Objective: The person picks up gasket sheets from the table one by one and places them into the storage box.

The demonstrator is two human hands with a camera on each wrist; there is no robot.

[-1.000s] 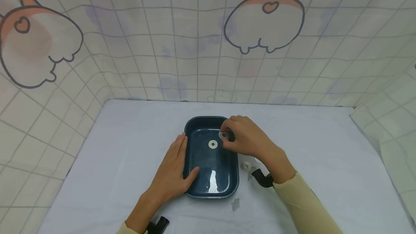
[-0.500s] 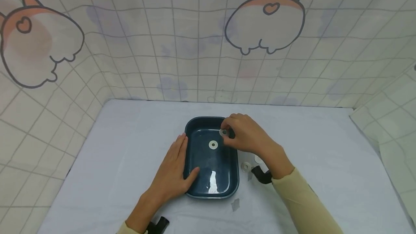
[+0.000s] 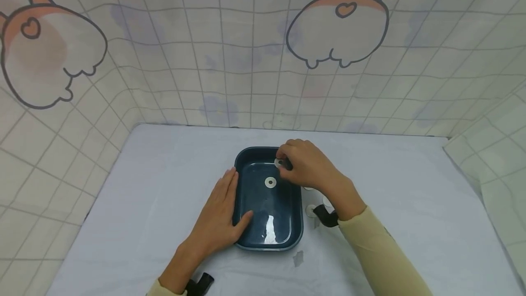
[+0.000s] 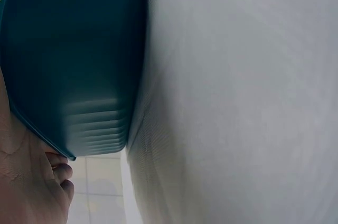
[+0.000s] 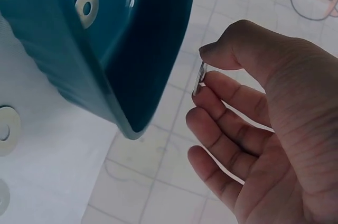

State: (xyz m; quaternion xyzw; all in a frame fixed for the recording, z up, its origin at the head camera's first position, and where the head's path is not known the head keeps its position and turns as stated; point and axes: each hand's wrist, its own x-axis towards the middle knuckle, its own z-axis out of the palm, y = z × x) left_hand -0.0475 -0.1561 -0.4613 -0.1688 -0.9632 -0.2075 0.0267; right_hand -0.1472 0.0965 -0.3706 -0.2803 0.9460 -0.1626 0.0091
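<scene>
A deep blue rectangular tray [image 3: 263, 229] stands on the white tabletop with a flat washer [image 3: 270, 182] lying inside. Along its left side rests my left hand [image 3: 218, 214], fingers straight against the outer wall and thumb over the rim. The left wrist view has the palm [image 4: 31, 182] at the tray's rim. Above the far right corner, my right hand [image 3: 306, 163] pinches a second washer [image 3: 276, 162] between thumb and fingertips. Seen edge-on in the right wrist view, this pinched washer [image 5: 199, 77] is beyond the tray's rim, and the other fingers are loosely curled.
Several washers lie on the white cloth right of the tray, one [image 3: 310, 211] partly behind the black wrist mount [image 3: 326, 216]. A grey patch [image 3: 298, 258] marks the cloth near the tray's front right corner. A patterned curtain [image 3: 246, 72] hangs behind the table.
My right hand has shifted slightly up and left with the pinched washer, uncovering another washer beside the tray. My left hand and the tray have stayed put.
</scene>
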